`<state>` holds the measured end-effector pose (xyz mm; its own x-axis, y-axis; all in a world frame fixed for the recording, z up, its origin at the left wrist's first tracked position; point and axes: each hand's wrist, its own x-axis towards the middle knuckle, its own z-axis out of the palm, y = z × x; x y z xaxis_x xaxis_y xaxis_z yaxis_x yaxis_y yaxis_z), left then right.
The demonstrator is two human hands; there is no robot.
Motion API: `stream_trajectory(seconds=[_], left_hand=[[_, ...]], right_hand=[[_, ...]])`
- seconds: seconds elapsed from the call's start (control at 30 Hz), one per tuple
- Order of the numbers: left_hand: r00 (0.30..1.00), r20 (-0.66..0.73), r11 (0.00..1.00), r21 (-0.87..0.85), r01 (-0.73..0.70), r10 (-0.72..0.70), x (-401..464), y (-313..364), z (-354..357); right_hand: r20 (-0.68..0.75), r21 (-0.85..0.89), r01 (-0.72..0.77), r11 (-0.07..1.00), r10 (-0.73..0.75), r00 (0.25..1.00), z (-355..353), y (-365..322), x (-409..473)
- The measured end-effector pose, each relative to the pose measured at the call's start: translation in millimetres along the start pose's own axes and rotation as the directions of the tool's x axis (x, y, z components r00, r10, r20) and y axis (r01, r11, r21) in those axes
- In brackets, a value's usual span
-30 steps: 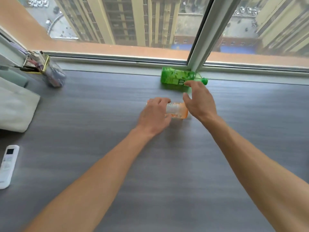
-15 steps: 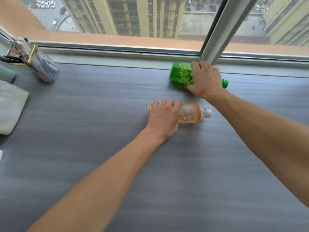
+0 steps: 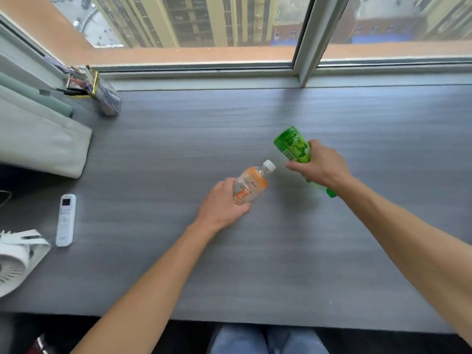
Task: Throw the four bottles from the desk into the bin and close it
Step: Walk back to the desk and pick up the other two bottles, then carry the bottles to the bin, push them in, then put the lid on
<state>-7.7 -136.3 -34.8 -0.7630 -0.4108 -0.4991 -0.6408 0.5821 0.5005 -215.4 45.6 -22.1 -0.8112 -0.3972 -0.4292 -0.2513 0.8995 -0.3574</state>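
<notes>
Your left hand [image 3: 222, 203] grips the orange bottle [image 3: 251, 185]; right hand [image 3: 320, 166] clasps the green bottle [image 3: 292, 144] at 2 o'clock. Bin unseen: a blind toss risks missing.

The right hand [image 3: 320, 166] covers the middle of the green bottle [image 3: 293, 145], leaving only its base and cap showing. The left hand [image 3: 222, 204] hides the base of the orange bottle [image 3: 251, 183]. A white fan [image 3: 15, 261], at nine o'clock, is cut off by the frame's edge. Label print is too small to read.
</notes>
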Motion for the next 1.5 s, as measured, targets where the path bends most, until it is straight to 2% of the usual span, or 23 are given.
stream_trajectory(seconds=[0.13,0.27,0.47,0.67,0.77,0.9,1.0,1.1,1.23,1.37,1.5], left_hand=[[0.992,0.056,0.992,-0.057,0.113,-0.109,-59.7,-21.7,11.3],[0.972,0.127,0.971,-0.114,0.212,-0.197,-116.2,-45.4,30.2],[0.940,0.224,0.963,-0.013,0.268,-0.259,-178.9,-82.6,54.8],[0.909,0.338,0.970,0.089,0.227,-0.244,-210.2,-111.5,59.0],[0.891,0.392,0.970,0.172,0.171,-0.227,-212.3,-121.4,56.9],[0.876,0.458,0.962,0.274,0.025,-0.153,-202.3,-120.9,62.1],[0.852,0.518,0.935,0.333,-0.125,-0.071,-191.0,-100.4,74.1],[0.816,0.578,0.892,0.355,-0.279,0.026,-183.4,-64.0,96.7],[0.717,0.679,0.803,0.336,-0.493,0.156,-183.4,3.5,140.7],[0.598,0.766,0.707,0.288,-0.646,0.234,-196.9,71.3,191.1],[0.524,0.813,0.642,0.265,-0.719,0.252,-217.5,122.9,242.0]], right_hand=[[0.064,0.175,-0.103,0.979,0.093,0.994,24.3,23.4,-77.0],[0.136,0.274,-0.237,0.932,0.207,0.969,54.5,53.9,-157.3],[0.231,0.349,-0.334,0.876,0.265,0.936,88.7,95.2,-265.7],[0.249,0.409,-0.439,0.800,0.365,0.897,108.8,109.9,-329.4],[0.247,0.497,-0.516,0.698,0.457,0.855,125.3,111.5,-354.4],[0.245,0.553,-0.597,0.581,0.572,0.783,156.1,121.1,-397.0],[0.266,0.584,-0.672,0.455,0.675,0.688,182.3,130.5,-442.8],[0.302,0.624,-0.728,0.284,0.772,0.560,213.2,135.2,-498.4],[0.393,0.675,-0.737,0.017,0.838,0.379,262.1,129.3,-572.1],[0.535,0.722,-0.616,-0.315,0.818,0.210,307.3,127.5,-625.8],[0.597,0.745,-0.456,-0.487,0.792,0.129,324.8,135.3,-662.8]])
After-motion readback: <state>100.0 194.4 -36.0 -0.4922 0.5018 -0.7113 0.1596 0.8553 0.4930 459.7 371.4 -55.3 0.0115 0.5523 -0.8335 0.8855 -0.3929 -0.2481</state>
